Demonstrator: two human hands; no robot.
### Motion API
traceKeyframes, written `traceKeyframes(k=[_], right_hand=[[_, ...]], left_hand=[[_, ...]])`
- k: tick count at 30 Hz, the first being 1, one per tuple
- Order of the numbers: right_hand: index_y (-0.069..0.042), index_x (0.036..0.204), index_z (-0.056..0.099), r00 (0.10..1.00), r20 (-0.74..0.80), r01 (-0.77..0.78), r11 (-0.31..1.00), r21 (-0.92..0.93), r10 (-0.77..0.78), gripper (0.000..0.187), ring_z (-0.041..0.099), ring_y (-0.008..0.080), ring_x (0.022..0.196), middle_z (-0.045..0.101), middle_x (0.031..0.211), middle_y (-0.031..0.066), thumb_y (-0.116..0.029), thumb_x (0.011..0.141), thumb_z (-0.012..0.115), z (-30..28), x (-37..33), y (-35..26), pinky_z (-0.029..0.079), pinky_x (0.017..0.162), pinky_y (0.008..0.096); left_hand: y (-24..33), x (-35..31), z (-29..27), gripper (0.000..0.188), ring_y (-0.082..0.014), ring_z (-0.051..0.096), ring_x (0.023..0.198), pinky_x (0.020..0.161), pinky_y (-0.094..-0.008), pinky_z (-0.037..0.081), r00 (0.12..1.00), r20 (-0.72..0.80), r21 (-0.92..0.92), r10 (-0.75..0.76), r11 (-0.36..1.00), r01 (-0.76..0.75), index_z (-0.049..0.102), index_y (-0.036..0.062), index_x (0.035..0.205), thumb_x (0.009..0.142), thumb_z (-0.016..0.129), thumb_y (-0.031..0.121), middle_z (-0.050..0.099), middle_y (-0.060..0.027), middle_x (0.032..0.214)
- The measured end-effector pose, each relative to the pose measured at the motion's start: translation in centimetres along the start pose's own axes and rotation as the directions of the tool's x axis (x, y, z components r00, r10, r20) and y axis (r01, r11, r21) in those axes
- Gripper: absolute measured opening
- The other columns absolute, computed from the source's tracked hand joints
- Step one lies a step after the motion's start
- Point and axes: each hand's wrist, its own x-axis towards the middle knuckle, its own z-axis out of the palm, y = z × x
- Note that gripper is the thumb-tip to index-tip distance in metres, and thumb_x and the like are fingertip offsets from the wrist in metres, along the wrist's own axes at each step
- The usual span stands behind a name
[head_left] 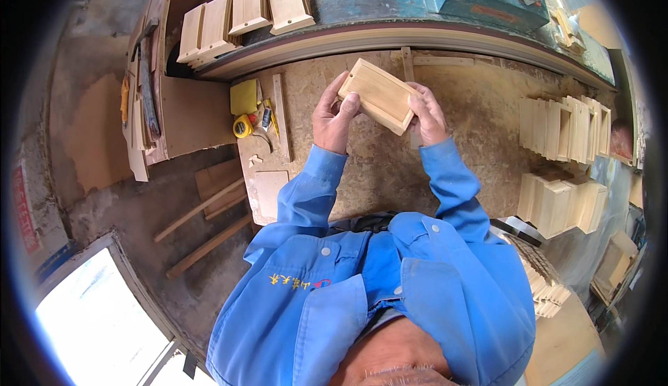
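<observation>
Between both hands I hold up a small pale wooden box (379,94), tilted, with a flat panel set inside raised edges facing up. My left hand (334,113) grips its left end, the thumb lying on the near edge. Around the right end wrap the fingers of my right hand (428,113). Under the box lies the worn brown workbench (390,170). Whether the box has anything inside cannot be seen.
A belt sanding machine (376,42) runs along the bench's far side, with wooden boxes (250,5) stacked at its left. More boxes (563,129) stand at right. A yellow tape measure (243,126), a yellow pad (244,97) and a wood strip (282,118) lie at left.
</observation>
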Motion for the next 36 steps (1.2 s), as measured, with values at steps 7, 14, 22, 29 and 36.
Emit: traceKeyframes(k=[7, 14, 22, 29, 36], right_hand=[[-0.002, 0.12, 0.058, 0.982, -0.176, -0.077, 0.995, -0.071, 0.064, 0.072, 0.065, 0.0215, 0.054, 0.069, 0.081, 0.0141, -0.07, 0.097, 0.046, 1.5, 2.9, 1.8, 0.054, 0.046, 0.032], [-0.002, 0.128, 0.052, 0.977, -0.206, -0.038, 0.996, 0.078, 0.054, 0.081, 0.072, 0.0274, 0.066, 0.07, 0.096, 0.0201, -0.075, 0.096, 0.04, 3.3, 3.6, 1.7, 0.062, 0.059, 0.0388], [-0.007, 0.15, 0.027, 0.982, -0.144, 0.109, 0.989, -0.099, -0.123, 0.076, 0.072, 0.028, 0.07, 0.062, 0.113, 0.0209, -0.057, 0.1, 0.054, 4.6, 4.6, 0.6, 0.062, 0.06, 0.0366], [-0.002, 0.148, 0.029, 0.934, -0.311, 0.162, 0.984, -0.071, -0.176, 0.071, 0.072, 0.029, 0.071, 0.059, 0.111, 0.0229, -0.045, 0.1, 0.06, 5.7, 6.1, 1.3, 0.061, 0.062, 0.0377], [-0.003, 0.149, 0.028, 0.926, -0.313, 0.171, 0.974, -0.15, -0.211, 0.071, 0.072, 0.0298, 0.076, 0.059, 0.114, 0.027, -0.043, 0.101, 0.06, 6.4, 7.6, 0.8, 0.06, 0.067, 0.0371]], left_hand=[[-5.5, 1.6, -2.4, 0.047, -0.0173, 0.065, 0.098, 0.082, -0.0301, 0.057, 0.988, -0.12, 0.184, 0.091, 0.981, -0.068, 0.057, 0.0003, 0.141, 0.101, 0.065, 0.024, 0.059, -0.0125, 0.124], [-6.5, 2.2, -1.2, 0.05, -0.0179, 0.068, 0.089, 0.078, -0.0311, 0.057, 0.964, -0.251, 0.17, 0.089, 0.984, -0.047, 0.057, -0.0081, 0.135, 0.099, 0.069, 0.025, 0.069, -0.0128, 0.106], [-4.7, 3.7, -1.1, 0.049, -0.0168, 0.066, 0.087, 0.077, -0.0297, 0.056, 0.966, -0.258, 0.211, 0.033, 0.977, 0.023, 0.059, -0.0073, 0.132, 0.096, 0.071, 0.023, 0.068, -0.0118, 0.103], [-4.2, 6.2, -1.2, 0.048, -0.0169, 0.066, 0.092, 0.082, -0.0296, 0.055, 0.975, -0.22, 0.226, 0.037, 0.974, 0.014, 0.058, -0.0067, 0.134, 0.096, 0.071, 0.02, 0.069, -0.0113, 0.104], [-6.1, 8.6, -0.5, 0.04, -0.0121, 0.063, 0.09, 0.082, -0.026, 0.051, 0.947, -0.3, 0.108, 0.113, 0.991, -0.084, 0.064, -0.0014, 0.127, 0.094, 0.075, 0.018, 0.07, -0.0074, 0.105]])
